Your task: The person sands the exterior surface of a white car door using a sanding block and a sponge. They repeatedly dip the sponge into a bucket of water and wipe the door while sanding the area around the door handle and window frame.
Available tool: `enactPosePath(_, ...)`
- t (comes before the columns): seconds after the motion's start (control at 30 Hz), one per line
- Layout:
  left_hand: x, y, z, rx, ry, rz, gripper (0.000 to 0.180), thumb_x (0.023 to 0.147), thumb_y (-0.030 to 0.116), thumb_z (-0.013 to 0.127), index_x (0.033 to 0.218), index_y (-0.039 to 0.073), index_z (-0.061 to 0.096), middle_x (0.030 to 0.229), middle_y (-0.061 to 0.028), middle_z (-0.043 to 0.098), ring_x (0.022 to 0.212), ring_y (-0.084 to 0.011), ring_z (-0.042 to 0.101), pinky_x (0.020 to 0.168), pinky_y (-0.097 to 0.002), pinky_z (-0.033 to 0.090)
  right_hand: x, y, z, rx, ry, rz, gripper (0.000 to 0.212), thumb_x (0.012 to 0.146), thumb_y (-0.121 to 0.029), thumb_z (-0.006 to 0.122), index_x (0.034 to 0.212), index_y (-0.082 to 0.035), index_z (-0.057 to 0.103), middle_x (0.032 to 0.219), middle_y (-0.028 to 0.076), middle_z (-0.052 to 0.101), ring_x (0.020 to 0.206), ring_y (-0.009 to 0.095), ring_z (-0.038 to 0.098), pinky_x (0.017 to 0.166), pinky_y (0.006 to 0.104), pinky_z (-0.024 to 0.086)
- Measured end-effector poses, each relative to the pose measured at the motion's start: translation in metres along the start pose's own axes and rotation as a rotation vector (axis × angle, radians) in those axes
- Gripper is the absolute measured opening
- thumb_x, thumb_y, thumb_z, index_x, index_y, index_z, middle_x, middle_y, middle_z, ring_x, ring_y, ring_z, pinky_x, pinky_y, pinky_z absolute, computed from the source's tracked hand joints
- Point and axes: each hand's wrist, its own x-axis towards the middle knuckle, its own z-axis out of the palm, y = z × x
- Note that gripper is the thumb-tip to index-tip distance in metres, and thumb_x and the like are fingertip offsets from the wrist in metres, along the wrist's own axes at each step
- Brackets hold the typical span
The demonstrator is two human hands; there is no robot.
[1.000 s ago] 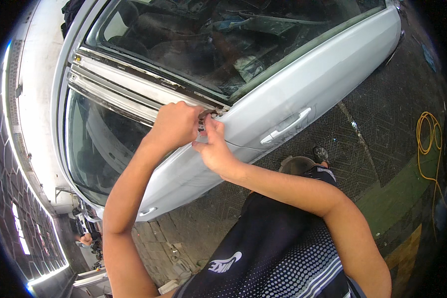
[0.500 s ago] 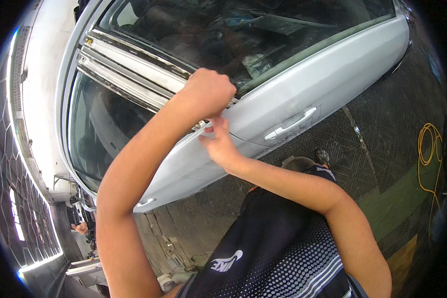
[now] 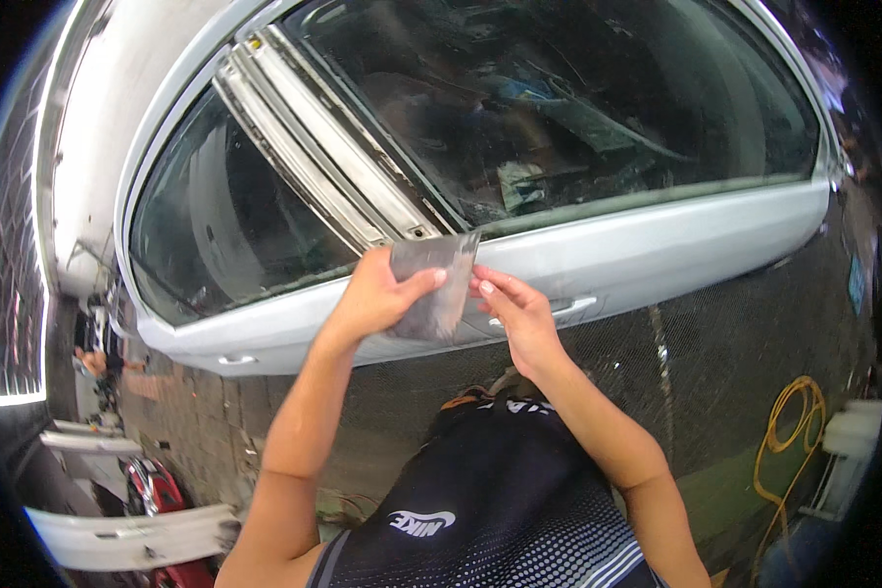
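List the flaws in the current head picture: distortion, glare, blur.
Head view: the fisheye bows the car, and the corners go black; head view: a light strip at far left burns out white; head view: the grey sheet in the left hand looks slightly soft.

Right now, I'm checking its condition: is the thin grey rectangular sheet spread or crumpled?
Spread: the sheet shows a broad face under the thumb of the left hand. I cannot tell whether it's folded double.

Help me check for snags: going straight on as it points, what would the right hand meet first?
Probably the grey sheet in the left hand; the right hand points at its edge, though whether they touch is unclear.
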Motion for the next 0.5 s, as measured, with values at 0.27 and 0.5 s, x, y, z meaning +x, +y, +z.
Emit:
enactPosePath(0.27,-0.072,-0.033,0.096,-0.62,0.314,-0.275,0.033,0.089,0.013,0.079,0.116,-0.004,0.07,0.105,-0.0076,0.074,0.095,-0.0157,0.069,0.087,-0.0332,0.055,-0.008,-0.02,-0.026,-0.166,-0.144,0.186,0.021,0.1,-0.019,0.07,0.112,-0.002,0.073,0.105,0.003,0.072,0.095,0.011,0.064,0.087,0.0298,0.052)
enactPosePath(0.5,-0.127,-0.035,0.151,-0.524,0.43,-0.372,0.038,0.093,0.018,0.077,0.121,-0.004,0.066,0.107,-0.0089,0.073,0.094,-0.0134,0.066,0.086,-0.0316,0.054,-0.028,0.01,-0.034,-0.119,-0.192,0.369,0.015,0.102,-0.022,0.067,0.101,-0.008,0.07,0.097,-0.002,0.068,0.088,0.009,0.062,0.082,0.0285,0.05)
